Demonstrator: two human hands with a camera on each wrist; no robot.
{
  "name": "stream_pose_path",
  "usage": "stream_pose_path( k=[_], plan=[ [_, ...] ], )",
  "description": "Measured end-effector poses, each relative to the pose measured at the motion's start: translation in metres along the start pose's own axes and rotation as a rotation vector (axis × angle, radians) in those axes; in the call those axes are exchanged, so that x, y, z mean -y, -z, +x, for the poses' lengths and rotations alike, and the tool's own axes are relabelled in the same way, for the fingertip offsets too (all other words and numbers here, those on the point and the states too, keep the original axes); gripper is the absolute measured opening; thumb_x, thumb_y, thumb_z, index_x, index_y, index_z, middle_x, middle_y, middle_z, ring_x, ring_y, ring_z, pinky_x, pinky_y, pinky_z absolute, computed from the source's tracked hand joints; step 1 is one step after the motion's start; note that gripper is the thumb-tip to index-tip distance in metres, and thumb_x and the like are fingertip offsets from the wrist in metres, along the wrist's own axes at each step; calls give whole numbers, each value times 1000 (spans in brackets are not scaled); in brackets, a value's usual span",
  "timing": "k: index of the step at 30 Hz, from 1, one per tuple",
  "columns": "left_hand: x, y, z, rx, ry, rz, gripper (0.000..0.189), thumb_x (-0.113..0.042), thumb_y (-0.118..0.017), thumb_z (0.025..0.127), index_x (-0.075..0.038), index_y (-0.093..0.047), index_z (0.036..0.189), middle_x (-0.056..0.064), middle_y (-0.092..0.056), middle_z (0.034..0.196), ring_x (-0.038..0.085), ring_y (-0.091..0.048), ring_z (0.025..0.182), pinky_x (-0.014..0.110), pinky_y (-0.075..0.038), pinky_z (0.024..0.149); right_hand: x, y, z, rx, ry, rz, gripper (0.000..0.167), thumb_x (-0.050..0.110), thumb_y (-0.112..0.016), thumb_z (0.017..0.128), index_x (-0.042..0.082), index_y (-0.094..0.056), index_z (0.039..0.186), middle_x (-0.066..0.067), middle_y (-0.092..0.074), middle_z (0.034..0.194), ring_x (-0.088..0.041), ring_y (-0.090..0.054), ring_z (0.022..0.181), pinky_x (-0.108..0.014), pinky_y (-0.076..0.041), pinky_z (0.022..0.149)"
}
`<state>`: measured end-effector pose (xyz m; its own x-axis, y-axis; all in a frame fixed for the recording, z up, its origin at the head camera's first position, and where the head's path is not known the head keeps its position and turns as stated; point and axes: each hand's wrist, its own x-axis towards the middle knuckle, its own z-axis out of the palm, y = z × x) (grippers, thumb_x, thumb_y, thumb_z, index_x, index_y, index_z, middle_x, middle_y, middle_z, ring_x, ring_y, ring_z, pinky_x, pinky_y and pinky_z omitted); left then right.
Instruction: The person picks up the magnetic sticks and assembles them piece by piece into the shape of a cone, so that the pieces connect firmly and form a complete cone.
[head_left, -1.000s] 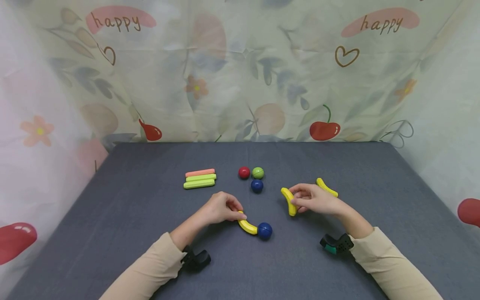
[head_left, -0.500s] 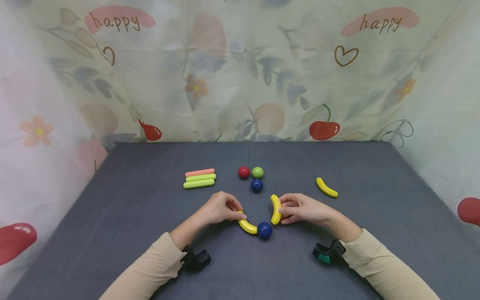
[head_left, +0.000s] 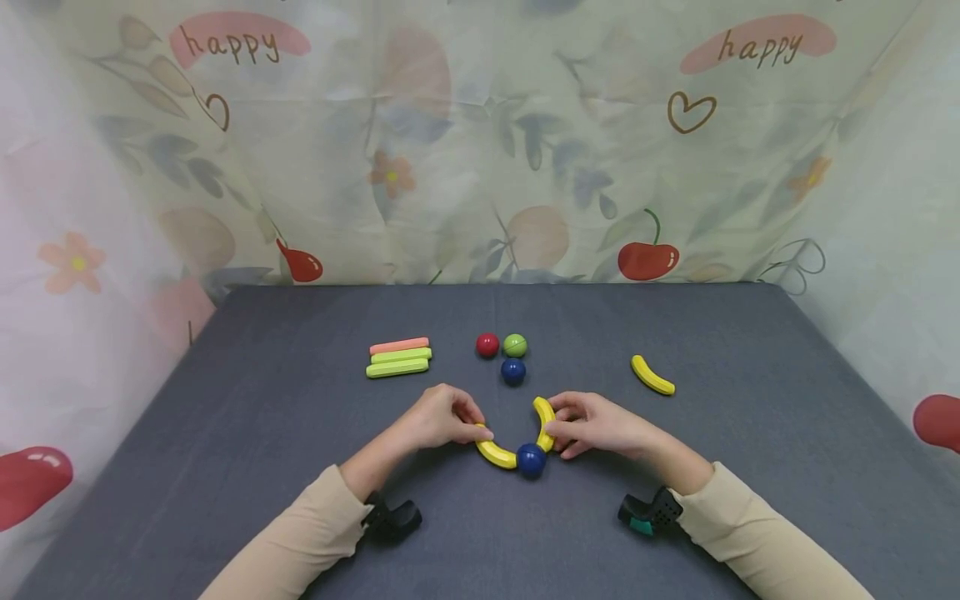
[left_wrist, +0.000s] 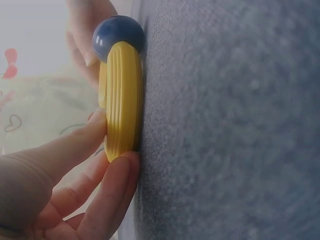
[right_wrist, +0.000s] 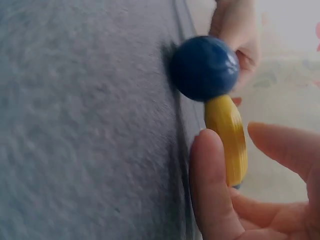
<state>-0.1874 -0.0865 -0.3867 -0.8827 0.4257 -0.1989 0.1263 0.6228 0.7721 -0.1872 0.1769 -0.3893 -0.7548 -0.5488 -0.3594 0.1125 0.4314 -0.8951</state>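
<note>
My left hand (head_left: 446,417) pinches the far end of a yellow curved rod (head_left: 497,455) between thumb and fingers. The rod's other end meets a dark blue ball (head_left: 531,460) lying on the table. From the right, my right hand (head_left: 596,427) holds a second yellow curved rod (head_left: 543,417), whose near end is against the same ball. Both rods and the ball form a U shape that opens away from me. In the right wrist view, one fingertip overlaps the ribbed side of this rod (right_wrist: 232,142); the left wrist view shows the first rod (left_wrist: 122,105) close along the cloth.
Behind the hands lie a red ball (head_left: 487,345), a green ball (head_left: 515,346) and another blue ball (head_left: 513,371). Straight sticks (head_left: 399,367), two lime and one pink, sit at the back left. Another yellow curved rod (head_left: 652,376) is at the right.
My right hand has carried its yellow curved rod leftward and nearer to me, and the rod's end now meets the blue ball. The left hand has stayed in place.
</note>
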Motion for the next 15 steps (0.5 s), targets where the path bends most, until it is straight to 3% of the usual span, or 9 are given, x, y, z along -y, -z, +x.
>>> stream_pose_path(
  k=[9, 15],
  plan=[
    [-3, -4, -4, 21, -1, -3, 21, -24, -78, 75, -7, -68, 81, 0, -61, 71, 9, -53, 58, 20, -44, 55, 10, -14, -1, -118, -20, -191, 76, 34, -69, 84, -6, -35, 139, -12, -59, 101, -11, -62, 62, -31, -56, 61],
    [-4, -7, -7, 78, -7, -24, 20, -24, -78, 76, -6, -69, 82, -1, -63, 69, 7, -55, 57, 20, -47, 56, 13, -16, -2, -126, -8, -247, 60, 26, -65, 87, -2, -41, 135, -14, -56, 104, -10, -61, 61, -29, -55, 60]
  ],
)
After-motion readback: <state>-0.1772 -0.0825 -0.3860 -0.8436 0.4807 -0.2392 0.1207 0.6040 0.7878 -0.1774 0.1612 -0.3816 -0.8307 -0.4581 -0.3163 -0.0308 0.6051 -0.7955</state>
